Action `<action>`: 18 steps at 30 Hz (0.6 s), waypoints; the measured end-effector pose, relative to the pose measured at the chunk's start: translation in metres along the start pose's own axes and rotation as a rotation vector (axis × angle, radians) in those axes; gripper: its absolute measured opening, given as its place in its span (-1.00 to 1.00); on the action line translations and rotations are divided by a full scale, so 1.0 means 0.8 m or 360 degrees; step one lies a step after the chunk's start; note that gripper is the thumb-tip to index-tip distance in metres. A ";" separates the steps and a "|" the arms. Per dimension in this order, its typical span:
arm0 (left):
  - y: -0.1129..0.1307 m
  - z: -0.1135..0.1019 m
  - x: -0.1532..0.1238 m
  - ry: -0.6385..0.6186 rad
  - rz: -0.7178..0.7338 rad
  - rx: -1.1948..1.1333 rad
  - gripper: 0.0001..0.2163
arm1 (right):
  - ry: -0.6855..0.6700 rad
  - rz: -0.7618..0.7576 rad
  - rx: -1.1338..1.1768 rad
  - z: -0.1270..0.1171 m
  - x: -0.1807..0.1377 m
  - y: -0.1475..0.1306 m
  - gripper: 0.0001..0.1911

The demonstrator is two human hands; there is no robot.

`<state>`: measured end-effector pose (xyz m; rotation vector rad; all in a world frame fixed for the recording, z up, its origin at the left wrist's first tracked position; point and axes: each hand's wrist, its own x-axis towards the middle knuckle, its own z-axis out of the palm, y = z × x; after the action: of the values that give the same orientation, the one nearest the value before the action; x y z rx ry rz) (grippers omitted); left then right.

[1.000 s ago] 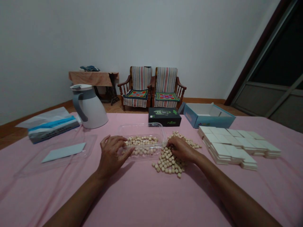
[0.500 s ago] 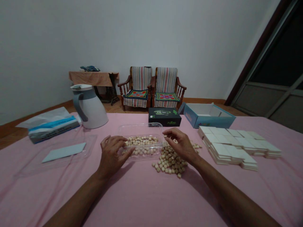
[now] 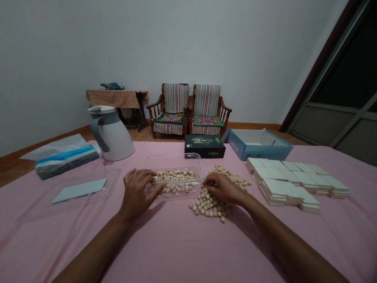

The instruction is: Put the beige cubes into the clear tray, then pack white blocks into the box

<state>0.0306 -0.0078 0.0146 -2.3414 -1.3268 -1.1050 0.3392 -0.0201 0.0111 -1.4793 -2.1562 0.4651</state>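
Observation:
A clear plastic tray [image 3: 176,159] holding several small beige wooden pieces lies on the pink tablecloth [image 3: 176,243]. My left hand [image 3: 138,192] rests on the tray's near left corner, fingers spread and pressing its rim. To the tray's right lies a loose pile of the same beige pieces [image 3: 210,202]. My right hand [image 3: 222,188] is down on top of that pile, fingers curled together at the pieces near the tray's right edge; what they pinch is hidden.
A white jug [image 3: 110,133] stands at the back left, beside a blue-and-white packet [image 3: 66,159] and a clear lid with a pale card [image 3: 79,189]. A black box [image 3: 204,145] and an open blue box [image 3: 259,143] sit behind. Stacks of white flat tiles [image 3: 294,181] lie right.
My right hand rose from the pile to the tray's right rim half a second ago, then came back down onto the pile. My left hand stayed on the tray.

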 end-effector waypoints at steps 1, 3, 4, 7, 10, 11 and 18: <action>0.000 0.000 0.000 0.0003 0.0007 0.0001 -0.77 | -0.0025 -0.0008 -0.0038 0.002 -0.001 0.000 -0.74; 0.000 0.001 -0.001 0.0008 0.0019 0.0002 -0.77 | -0.0029 0.0000 -0.0100 0.004 -0.002 -0.001 -0.72; 0.000 0.001 -0.001 0.0009 0.0022 0.0002 -0.77 | -0.0026 0.0010 -0.0118 0.004 -0.002 -0.002 -0.70; 0.001 0.002 0.000 0.0008 0.0022 -0.0001 -0.76 | -0.0045 0.0043 -0.0153 0.004 -0.003 -0.004 -0.68; 0.001 0.003 0.000 0.0010 0.0030 0.0000 -0.76 | -0.0028 0.0062 -0.0201 0.007 -0.004 -0.005 -0.72; 0.000 0.003 0.000 0.0009 0.0030 0.0002 -0.76 | -0.0002 0.0059 -0.0214 0.008 -0.004 -0.005 -0.74; 0.001 0.001 0.000 0.0018 0.0031 0.0000 -0.76 | 0.0647 0.0009 0.0112 -0.011 0.002 -0.011 -0.85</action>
<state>0.0318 -0.0081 0.0142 -2.3396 -1.2970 -1.1108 0.3366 -0.0217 0.0236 -1.4016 -1.7991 0.2149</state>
